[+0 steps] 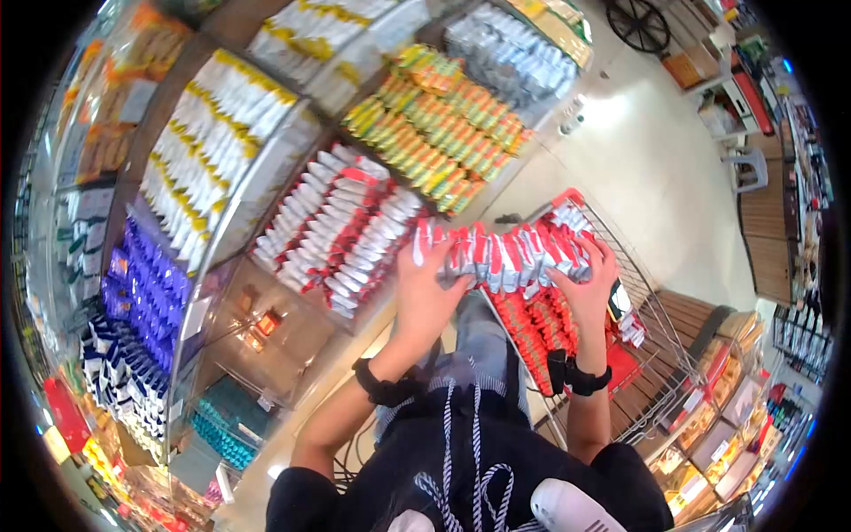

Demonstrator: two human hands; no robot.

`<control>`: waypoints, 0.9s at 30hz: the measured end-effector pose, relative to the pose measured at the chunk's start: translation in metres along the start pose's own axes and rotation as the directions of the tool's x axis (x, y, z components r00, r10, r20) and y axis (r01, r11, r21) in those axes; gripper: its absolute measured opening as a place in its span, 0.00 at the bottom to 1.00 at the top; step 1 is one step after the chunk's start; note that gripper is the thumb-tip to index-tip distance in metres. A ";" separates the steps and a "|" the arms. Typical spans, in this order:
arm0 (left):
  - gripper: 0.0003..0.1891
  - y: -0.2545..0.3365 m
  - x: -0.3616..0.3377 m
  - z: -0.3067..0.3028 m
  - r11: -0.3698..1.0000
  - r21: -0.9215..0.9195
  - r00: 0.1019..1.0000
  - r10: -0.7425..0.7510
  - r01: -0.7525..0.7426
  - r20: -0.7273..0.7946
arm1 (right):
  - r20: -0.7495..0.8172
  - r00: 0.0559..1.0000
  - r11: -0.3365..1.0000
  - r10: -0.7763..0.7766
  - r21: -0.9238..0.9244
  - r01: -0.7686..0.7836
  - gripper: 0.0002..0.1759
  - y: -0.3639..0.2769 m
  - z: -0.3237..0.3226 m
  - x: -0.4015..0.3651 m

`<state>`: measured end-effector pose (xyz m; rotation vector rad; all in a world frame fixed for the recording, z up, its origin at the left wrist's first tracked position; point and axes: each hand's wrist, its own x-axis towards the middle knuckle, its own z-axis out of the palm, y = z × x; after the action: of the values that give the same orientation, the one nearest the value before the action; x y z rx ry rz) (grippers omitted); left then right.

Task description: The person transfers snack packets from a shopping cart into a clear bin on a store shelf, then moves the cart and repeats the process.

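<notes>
A long row of red-and-white packets [510, 257] is pressed between my two hands, over the near edge of a wire cart [651, 306]. My left hand [430, 288] is wrapped round the left end of the row, thumb below and fingers above. Around the right end curls my right hand [589, 284]. Beneath the row, red and brown packets [541, 332] lie in the cart. Left of my left hand, similar white-and-red packets [341, 222] fill a shelf bin.
Yellow packets [439, 124] and silver packets [514, 53] fill bins farther up the shelf. Purple packets [146, 284] are at the left. A white stool [752, 168] stands at the upper right, beyond the tiled floor [620, 133]. Boxed goods [722, 408] sit at the lower right.
</notes>
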<state>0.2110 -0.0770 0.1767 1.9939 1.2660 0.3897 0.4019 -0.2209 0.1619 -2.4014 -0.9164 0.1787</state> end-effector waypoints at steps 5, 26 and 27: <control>0.29 -0.065 -0.016 -0.063 0.988 0.059 0.971 -0.126 0.141 -0.202 | 0.134 0.964 0.973 -0.228 0.055 0.222 0.33 -0.091 0.049 0.015; 0.28 -0.162 -0.050 -0.052 0.725 -0.304 0.666 -0.688 0.618 -0.288 | 0.595 0.674 0.835 -0.438 -0.010 0.551 0.37 -0.171 0.194 0.049; 0.28 -0.163 -0.046 -0.054 0.708 -0.323 0.662 -0.704 0.628 -0.256 | 0.601 0.684 0.847 -0.413 -0.021 0.531 0.36 -0.174 0.195 0.050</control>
<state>0.0513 -0.0543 0.1026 1.1646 2.0015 0.5022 0.2797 0.0061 0.0975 -2.1974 -1.8940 0.6743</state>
